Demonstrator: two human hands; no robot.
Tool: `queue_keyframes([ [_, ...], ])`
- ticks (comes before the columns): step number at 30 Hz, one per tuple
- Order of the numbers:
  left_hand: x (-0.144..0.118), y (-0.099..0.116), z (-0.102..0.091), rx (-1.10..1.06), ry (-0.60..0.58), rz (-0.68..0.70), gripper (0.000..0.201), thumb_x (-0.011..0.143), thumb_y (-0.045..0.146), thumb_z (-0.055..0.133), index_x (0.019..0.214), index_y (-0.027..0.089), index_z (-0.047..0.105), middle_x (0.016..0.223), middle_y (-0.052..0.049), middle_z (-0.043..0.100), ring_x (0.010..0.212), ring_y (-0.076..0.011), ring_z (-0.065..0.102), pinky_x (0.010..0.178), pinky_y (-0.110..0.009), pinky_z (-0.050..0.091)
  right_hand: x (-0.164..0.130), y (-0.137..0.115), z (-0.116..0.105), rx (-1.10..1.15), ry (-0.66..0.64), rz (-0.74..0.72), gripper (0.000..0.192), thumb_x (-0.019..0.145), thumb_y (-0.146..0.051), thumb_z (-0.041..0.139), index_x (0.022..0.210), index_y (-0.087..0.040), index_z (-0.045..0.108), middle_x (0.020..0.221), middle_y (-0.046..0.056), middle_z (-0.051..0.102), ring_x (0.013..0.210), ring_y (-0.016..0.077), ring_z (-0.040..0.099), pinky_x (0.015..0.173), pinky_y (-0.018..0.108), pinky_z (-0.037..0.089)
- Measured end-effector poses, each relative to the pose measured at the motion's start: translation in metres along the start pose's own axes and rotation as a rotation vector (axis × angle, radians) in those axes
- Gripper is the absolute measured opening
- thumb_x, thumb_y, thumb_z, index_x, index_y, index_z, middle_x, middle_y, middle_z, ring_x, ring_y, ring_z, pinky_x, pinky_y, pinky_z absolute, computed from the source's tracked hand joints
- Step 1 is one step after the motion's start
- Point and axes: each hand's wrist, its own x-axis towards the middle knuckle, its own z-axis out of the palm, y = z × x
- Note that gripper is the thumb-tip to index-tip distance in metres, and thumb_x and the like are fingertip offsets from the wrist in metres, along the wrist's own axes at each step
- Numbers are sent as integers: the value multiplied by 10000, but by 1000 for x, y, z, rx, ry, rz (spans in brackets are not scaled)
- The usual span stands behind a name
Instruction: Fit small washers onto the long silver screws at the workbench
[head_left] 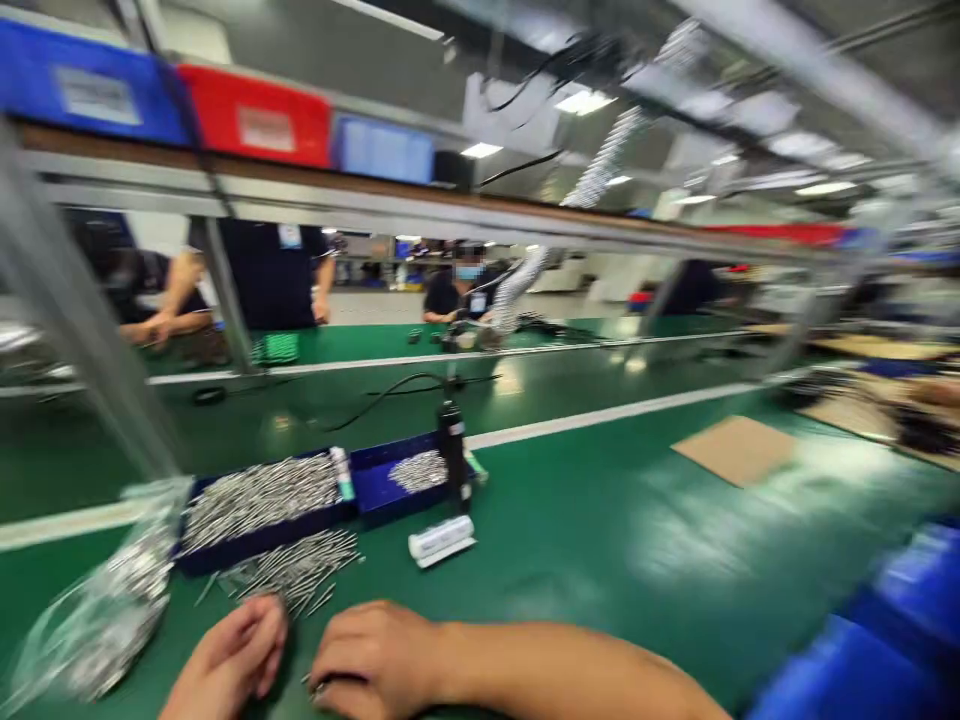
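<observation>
My worktable (615, 520), a broad green surface, spreads out ahead of my hands and away to their right. Above and beyond my hands a metal-framed shelf (315, 195) crosses the view, carrying blue and red bins (255, 118). Past it, on the far side of the table, other people (274, 270) stand or sit at their own places, well apart from me.

Just ahead of my left hand lies a long blue tray (247, 545) heaped with thin metal pins (259, 495); a second blue tray (382, 490) with a smaller heap sits beside it, further right. To the left of my left hand a clear plastic bag (97, 610) of more pins slumps on the table. A flat piece of cardboard (735, 448) lies far off to the right of my right hand. A dark upright tool (453, 450) stands ahead of my right hand, and a small white roll (441, 540) lies between it and me.

A loose scatter of pins (296, 572) rests on the table just in front of both hands.

My left hand (229, 660) is loosely curled, fingers bent down to the table at the near edge of that scatter; I cannot tell whether it grips anything. My right hand (375, 660) is closed knuckles-up, with a few pins showing under its fingers.
</observation>
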Motion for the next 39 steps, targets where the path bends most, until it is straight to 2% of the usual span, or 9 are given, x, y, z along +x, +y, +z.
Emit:
queue_keyframes([
  [2,-3,-4,-10,-31,-60,-15,473,743,599,784,745,163,599,598,30,494,517,-92,380,486,-218,316,-1,3,1,-54,54,-12,179,916,-368,613,977,-214,681,958,35,722,831,163,674,746,226,527],
  [5,1,-5,-10,-74,-92,-39,443,782,573,759,764,164,590,621,19,514,519,-92,379,487,-218,291,-3,4,-8,-24,41,28,174,923,-363,599,1021,-238,670,993,32,699,811,159,659,682,241,500],
  [14,-3,-2,-5,-136,-105,-79,391,809,511,757,769,159,590,638,14,512,530,-91,394,481,-206,320,-3,4,-11,134,29,160,310,796,-459,774,1013,-252,697,995,12,686,813,171,655,686,269,468],
  [18,-2,-4,-6,-71,-84,-92,433,837,562,706,755,150,601,572,12,520,473,-83,395,460,-205,301,2,3,-12,287,128,174,195,890,-373,672,987,-211,720,858,30,701,749,164,636,668,269,470],
  [22,-3,-2,-3,-51,-44,-110,479,768,598,756,741,143,607,599,0,565,436,-69,406,434,-200,295,11,2,-9,529,307,466,182,920,-317,619,859,-189,733,652,4,655,543,121,557,532,240,431],
  [25,-3,0,0,-98,-40,-127,484,722,581,805,739,145,595,633,3,574,449,-66,422,424,-193,302,16,2,-5,706,410,594,162,866,-329,691,875,-177,747,682,14,679,548,124,591,502,225,445],
  [28,-3,1,2,-168,-86,-143,449,785,564,761,755,158,571,631,15,558,458,-67,426,423,-189,311,18,2,-6,701,459,532,120,851,-291,709,864,-189,770,820,46,725,654,138,625,539,227,461],
  [32,-4,0,4,-204,-119,-156,431,832,556,717,771,165,548,670,11,570,475,-70,445,431,-190,338,19,-1,-10,682,468,484,80,845,-246,720,835,-195,781,796,40,740,671,140,640,560,228,472],
  [39,0,-7,2,-60,-71,-108,460,862,594,659,758,161,541,580,28,551,424,-58,420,420,-179,324,19,-3,-10,674,433,491,63,831,-205,732,809,-210,792,791,27,766,659,142,675,559,220,484],
])
